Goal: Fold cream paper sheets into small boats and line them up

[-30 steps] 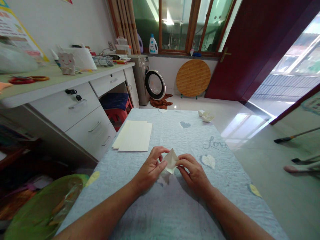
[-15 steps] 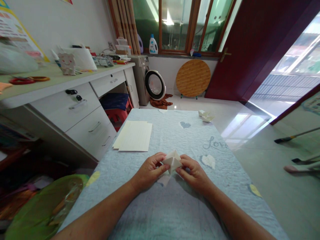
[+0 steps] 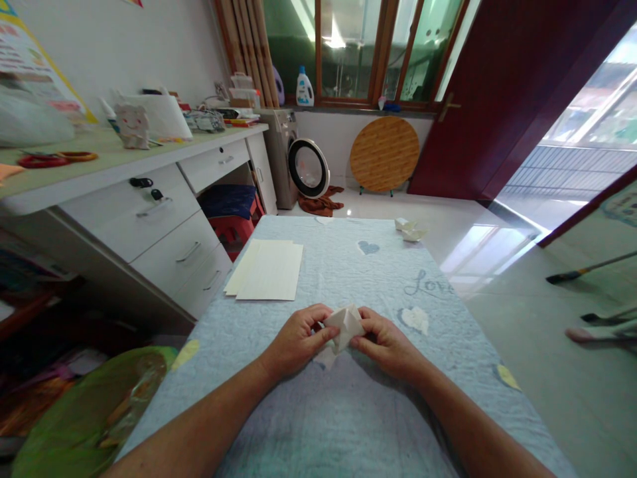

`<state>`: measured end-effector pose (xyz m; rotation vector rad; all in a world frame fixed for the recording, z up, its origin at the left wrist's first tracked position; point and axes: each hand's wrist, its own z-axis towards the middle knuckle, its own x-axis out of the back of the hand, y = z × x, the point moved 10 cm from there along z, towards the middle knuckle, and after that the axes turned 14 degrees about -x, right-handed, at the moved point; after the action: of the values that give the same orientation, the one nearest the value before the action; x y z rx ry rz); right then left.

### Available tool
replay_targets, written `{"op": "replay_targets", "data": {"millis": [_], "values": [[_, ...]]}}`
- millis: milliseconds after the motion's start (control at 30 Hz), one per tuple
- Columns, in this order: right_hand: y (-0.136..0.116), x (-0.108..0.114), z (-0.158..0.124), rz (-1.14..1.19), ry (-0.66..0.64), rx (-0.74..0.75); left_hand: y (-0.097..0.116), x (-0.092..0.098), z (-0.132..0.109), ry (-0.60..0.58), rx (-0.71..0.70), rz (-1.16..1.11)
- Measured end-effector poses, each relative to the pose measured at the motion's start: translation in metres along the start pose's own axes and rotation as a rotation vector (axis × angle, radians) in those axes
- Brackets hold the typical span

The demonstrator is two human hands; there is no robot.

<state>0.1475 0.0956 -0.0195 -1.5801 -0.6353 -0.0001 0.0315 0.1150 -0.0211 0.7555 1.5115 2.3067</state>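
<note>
Blue quilted tablecloth (image 3: 318, 425) | left hand (image 3: 298, 342): fingers curled, pinching the left side of the folded white paper (image 3: 342, 328) | right hand (image 3: 385, 345): curled, pressing its right side | paper: between both hands, near the cloth | cream paper sheets (image 3: 266, 271): flat, ahead and left of the hands

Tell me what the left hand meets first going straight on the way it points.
The folded paper, already against the left hand; the right hand lies beyond it, though depth is hard to judge.
</note>
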Motion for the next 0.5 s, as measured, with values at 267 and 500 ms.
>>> {"op": "replay_targets", "data": {"millis": [267, 500], "values": [[0.008, 0.006, 0.001, 0.066, 0.058, -0.041, 0.002, 0.001, 0.002, 0.009, 0.009, 0.069], [0.012, 0.008, 0.002, 0.100, 0.093, -0.108, -0.006, -0.008, -0.001, 0.000, 0.075, -0.090]]}}
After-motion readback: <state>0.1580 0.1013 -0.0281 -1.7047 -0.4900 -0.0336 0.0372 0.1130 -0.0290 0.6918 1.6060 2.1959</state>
